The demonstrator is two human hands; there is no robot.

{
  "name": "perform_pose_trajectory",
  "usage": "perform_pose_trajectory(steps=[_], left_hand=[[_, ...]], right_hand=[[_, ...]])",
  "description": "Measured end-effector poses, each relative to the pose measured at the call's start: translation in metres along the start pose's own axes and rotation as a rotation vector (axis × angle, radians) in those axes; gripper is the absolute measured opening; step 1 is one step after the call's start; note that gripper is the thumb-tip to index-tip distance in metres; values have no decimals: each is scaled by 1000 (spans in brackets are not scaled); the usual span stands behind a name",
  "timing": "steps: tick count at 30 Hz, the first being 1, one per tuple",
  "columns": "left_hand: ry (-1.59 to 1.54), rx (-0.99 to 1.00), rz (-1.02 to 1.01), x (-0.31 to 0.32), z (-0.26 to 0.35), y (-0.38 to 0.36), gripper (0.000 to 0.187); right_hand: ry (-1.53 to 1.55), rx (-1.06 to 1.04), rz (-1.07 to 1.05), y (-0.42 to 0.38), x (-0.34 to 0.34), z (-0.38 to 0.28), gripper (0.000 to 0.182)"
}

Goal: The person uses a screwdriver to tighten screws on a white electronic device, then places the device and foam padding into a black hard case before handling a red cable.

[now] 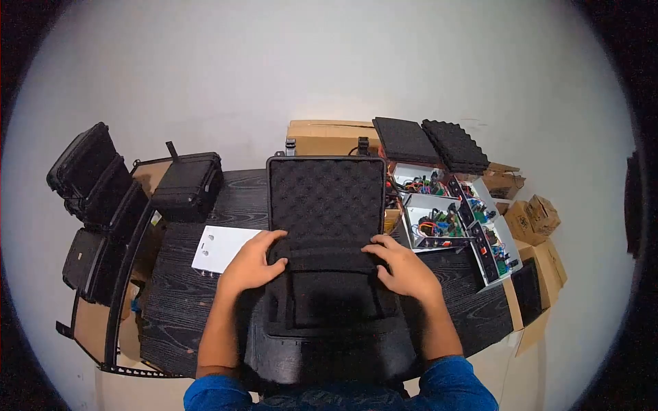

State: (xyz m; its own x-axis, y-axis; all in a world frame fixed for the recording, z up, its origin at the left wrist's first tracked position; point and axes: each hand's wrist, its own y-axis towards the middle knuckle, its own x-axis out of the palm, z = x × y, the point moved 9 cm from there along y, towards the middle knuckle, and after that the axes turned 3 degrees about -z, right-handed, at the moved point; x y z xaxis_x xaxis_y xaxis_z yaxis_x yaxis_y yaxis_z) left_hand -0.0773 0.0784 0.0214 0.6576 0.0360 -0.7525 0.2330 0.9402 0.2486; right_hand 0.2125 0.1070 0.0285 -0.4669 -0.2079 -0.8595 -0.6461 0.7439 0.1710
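An opened black hard case point(269, 301) stands in front of me, its lid upright and lined with egg-crate foam point(325, 198). A black foam insert point(325, 259) with a rectangular recess lies in the base. My left hand point(252, 266) is at the insert's upper left end, thumb and fingers curled about its edge. At the opposite end my right hand point(406, 268) grips in the same way, fingertips on the foam. Dark-on-dark surfaces make the exact finger contact hard to see. Deep shadow hides the recess floor.
A white metal box point(229, 248) lies left on the dark wood-grain table point(178, 308). White housings point(439, 218) with wired circuit boards stand right. Black cases point(186, 186) are stacked left. Foam sheets point(404, 140) and cardboard boxes point(534, 218) sit behind and right.
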Motion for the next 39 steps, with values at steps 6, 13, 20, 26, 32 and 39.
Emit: perform_pose_trajectory(steps=[6, 13, 20, 26, 32, 39], left_hand=[[56, 29, -112, 15, -1, -5, 55], [120, 43, -104, 11, -1, -6, 56], [235, 30, -346, 44, -14, -17, 100], [191, 66, -537, 52, -6, -24, 126], [195, 74, -587, 66, -10, -27, 139], [288, -57, -734, 79, -2, -33, 161]], right_hand=[[-57, -59, 46, -2, -1, -11, 47], [-47, -84, 45, 0, 3, -12, 42], [-144, -32, -161, -10, 29, 3, 64], [-163, -91, -452, -16, 49, -8, 108], [-192, -34, -585, -22, 83, 19, 122], [-145, -9, -487, -22, 65, -2, 135]])
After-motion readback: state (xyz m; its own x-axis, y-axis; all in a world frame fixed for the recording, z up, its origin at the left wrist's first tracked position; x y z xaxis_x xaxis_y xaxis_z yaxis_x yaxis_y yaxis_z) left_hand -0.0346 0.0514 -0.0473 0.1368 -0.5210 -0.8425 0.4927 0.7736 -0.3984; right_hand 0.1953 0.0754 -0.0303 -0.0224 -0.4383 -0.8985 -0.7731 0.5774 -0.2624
